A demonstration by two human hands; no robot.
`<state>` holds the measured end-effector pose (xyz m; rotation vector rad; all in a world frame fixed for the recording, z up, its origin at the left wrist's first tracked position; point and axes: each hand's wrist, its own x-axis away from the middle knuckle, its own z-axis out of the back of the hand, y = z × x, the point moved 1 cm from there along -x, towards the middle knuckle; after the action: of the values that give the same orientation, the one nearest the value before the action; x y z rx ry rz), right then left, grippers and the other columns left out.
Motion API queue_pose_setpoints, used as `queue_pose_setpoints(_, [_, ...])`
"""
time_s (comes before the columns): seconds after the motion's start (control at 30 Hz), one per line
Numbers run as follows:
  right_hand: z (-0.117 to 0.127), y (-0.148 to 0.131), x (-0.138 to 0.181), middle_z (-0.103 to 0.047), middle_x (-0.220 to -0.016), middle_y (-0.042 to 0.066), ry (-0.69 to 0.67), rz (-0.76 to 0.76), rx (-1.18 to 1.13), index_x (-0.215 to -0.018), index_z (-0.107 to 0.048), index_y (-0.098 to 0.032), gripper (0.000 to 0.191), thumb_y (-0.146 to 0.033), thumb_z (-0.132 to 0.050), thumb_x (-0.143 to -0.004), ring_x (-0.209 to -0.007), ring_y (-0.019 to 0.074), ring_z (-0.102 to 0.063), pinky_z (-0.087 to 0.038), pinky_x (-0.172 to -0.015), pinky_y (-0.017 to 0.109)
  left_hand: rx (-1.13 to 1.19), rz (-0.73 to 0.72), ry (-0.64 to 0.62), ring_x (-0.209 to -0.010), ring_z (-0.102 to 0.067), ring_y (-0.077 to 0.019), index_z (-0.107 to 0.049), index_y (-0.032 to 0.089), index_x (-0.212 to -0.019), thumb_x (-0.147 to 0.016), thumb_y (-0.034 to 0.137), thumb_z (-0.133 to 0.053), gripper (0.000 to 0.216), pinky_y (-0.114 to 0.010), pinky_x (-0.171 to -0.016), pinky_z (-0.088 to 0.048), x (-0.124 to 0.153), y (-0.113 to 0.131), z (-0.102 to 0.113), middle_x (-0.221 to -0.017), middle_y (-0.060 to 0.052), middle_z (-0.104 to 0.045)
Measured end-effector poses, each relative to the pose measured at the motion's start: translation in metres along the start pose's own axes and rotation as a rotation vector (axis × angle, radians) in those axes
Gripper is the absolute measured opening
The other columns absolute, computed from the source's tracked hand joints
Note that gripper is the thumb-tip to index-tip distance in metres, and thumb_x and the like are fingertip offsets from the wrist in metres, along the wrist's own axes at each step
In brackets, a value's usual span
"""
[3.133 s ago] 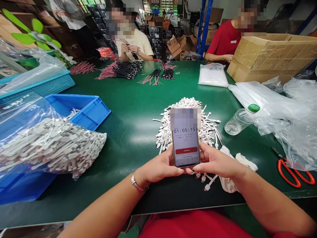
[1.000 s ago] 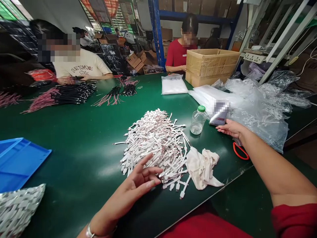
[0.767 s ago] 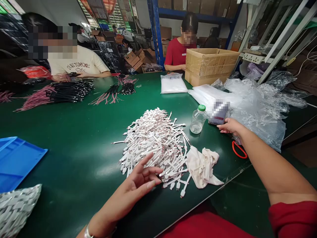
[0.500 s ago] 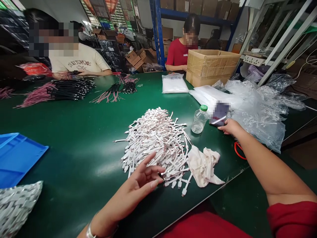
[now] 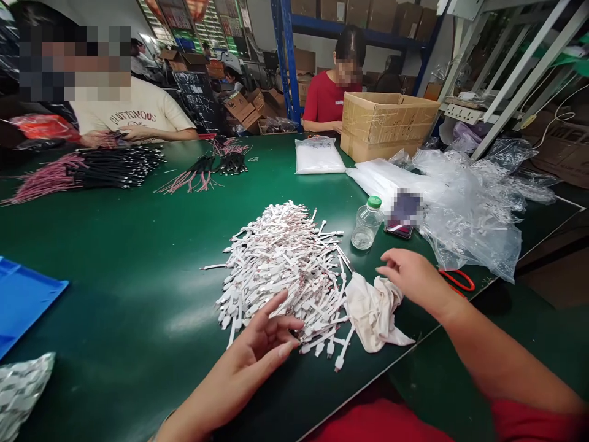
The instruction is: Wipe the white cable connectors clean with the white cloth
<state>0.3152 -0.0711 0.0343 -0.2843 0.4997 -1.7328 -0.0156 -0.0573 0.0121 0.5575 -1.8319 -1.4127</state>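
Note:
A heap of short white cables (image 5: 285, 264) with flat connector ends lies on the green table. My left hand (image 5: 271, 344) rests by the heap's near edge, palm turned inward, fingers spread with nothing seen in them. My right hand (image 5: 409, 276) hovers over a crumpled cream cloth (image 5: 375, 310), its fingers loosely bent and apart, nothing visible in them. Beyond that hand lies a phone (image 5: 400, 228), its screen partly blurred out. Beside the phone stands a clear bottle (image 5: 367, 226) with a green cap.
Red-handled scissors (image 5: 460, 279) lie partly behind my right wrist. Clear plastic bags (image 5: 473, 215) cover the right side, near a cardboard box (image 5: 386, 126). Bundles of black and pink wires (image 5: 110, 167) lie before a co-worker. A blue tray (image 5: 27, 298) sits at left.
My right hand has drawn back from the phone toward the cloth. My left hand stays by the cable heap. The view has shifted slightly to the right.

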Motion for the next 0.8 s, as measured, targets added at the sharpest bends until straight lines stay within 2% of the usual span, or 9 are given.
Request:
queue_pose_setpoints(0.1, [-0.006, -0.011, 0.015, -0.065, -0.078, 0.002, -0.084, 0.105, 0.012, -0.083, -0.063, -0.021, 0.011, -0.030, -0.057, -0.083, -0.074, 0.0181, -0.059, -0.041, -0.065, 0.028, -0.015, 0.000, 0.025, -0.103, -0.058, -0.0198, -0.021, 0.032, -0.149, -0.088, 0.040, -0.056, 0.070, -0.034, -0.097, -0.040, 0.000, 0.001, 0.001, -0.119, -0.009, -0.060])
queue_pose_setpoints(0.17, [-0.007, -0.001, 0.023, -0.065, -0.080, 0.002, -0.075, 0.106, 0.040, -0.082, -0.062, -0.021, 0.015, -0.030, -0.051, -0.087, -0.076, 0.0185, -0.058, -0.041, -0.065, 0.029, -0.036, 0.016, 0.036, -0.104, -0.057, -0.0204, -0.019, 0.032, -0.149, -0.088, 0.039, -0.056, 0.071, -0.034, -0.098, -0.040, 0.000, 0.001, 0.003, -0.120, -0.009, -0.059])
queue_pose_setpoints(0.33, [0.000, 0.061, 0.039, -0.064, -0.087, 0.008, 0.170, -0.052, 0.304, -0.084, -0.061, -0.019, 0.013, -0.026, -0.051, -0.085, -0.087, 0.0258, -0.058, -0.043, -0.076, 0.036, -0.062, 0.046, 0.031, -0.104, -0.058, -0.0210, -0.021, 0.034, -0.149, -0.088, 0.039, -0.056, 0.070, -0.035, -0.099, -0.040, 0.000, 0.001, 0.005, -0.120, -0.009, -0.060])
queue_pose_setpoints(0.43, [0.000, 0.092, 0.047, -0.062, -0.083, 0.011, 0.228, -0.129, 0.481, -0.082, -0.061, -0.018, 0.010, -0.027, -0.056, -0.082, -0.084, 0.0291, -0.056, -0.044, -0.073, 0.039, -0.047, 0.061, 0.032, -0.104, -0.058, -0.0216, -0.023, 0.034, -0.148, -0.088, 0.039, -0.057, 0.070, -0.036, -0.099, -0.041, -0.001, 0.000, 0.003, -0.120, -0.009, -0.060])
queue_pose_setpoints(0.5, [-0.002, 0.104, 0.049, -0.061, -0.082, 0.011, 0.242, -0.143, 0.509, -0.081, -0.061, -0.019, 0.010, -0.028, -0.056, -0.082, -0.081, 0.0288, -0.056, -0.044, -0.072, 0.039, -0.034, 0.063, 0.072, -0.104, -0.058, -0.0215, -0.025, 0.034, -0.148, -0.087, 0.040, -0.057, 0.069, -0.035, -0.098, -0.041, -0.002, -0.001, 0.001, -0.120, -0.009, -0.060])
queue_pose_setpoints(0.63, [-0.008, 0.113, 0.046, -0.062, -0.084, 0.010, 0.253, -0.120, 0.472, -0.086, -0.061, -0.018, 0.011, -0.023, -0.051, -0.085, -0.084, 0.0272, -0.058, -0.046, -0.077, 0.038, -0.031, 0.055, 0.179, -0.101, -0.058, -0.0212, -0.028, 0.032, -0.147, -0.085, 0.044, -0.059, 0.071, -0.032, -0.096, -0.043, -0.002, 0.000, -0.004, -0.116, -0.008, -0.062])
queue_pose_setpoints(0.8, [-0.014, 0.115, 0.039, -0.062, -0.088, 0.011, 0.266, -0.077, 0.453, -0.086, -0.062, -0.017, 0.015, -0.020, -0.047, -0.087, -0.088, 0.0267, -0.057, -0.045, -0.084, 0.039, -0.039, 0.071, 0.193, -0.098, -0.059, -0.0196, -0.029, 0.032, -0.146, -0.084, 0.044, -0.059, 0.070, -0.028, -0.093, -0.044, -0.002, 0.001, -0.007, -0.115, -0.006, -0.062])
